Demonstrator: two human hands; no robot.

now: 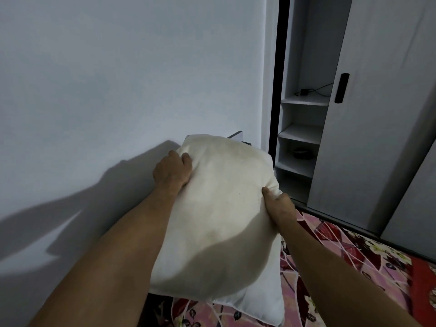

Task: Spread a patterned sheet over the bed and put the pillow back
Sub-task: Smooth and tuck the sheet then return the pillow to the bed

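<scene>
A cream pillow (224,208) fills the middle of the head view, held up on end between both hands. My left hand (171,171) grips its upper left edge, fingers curled into the fabric. My right hand (279,206) pinches its right edge, thumb on the front. A second white pillow (259,308) lies beneath it on the bed. The patterned sheet (342,267), pink and red with flowers, covers the bed at the lower right.
A pale wall (118,90) stands close behind the pillow on the left. At the right is a wardrobe with a sliding door (377,114) and open shelves (299,133), a small dark object and cable on one shelf.
</scene>
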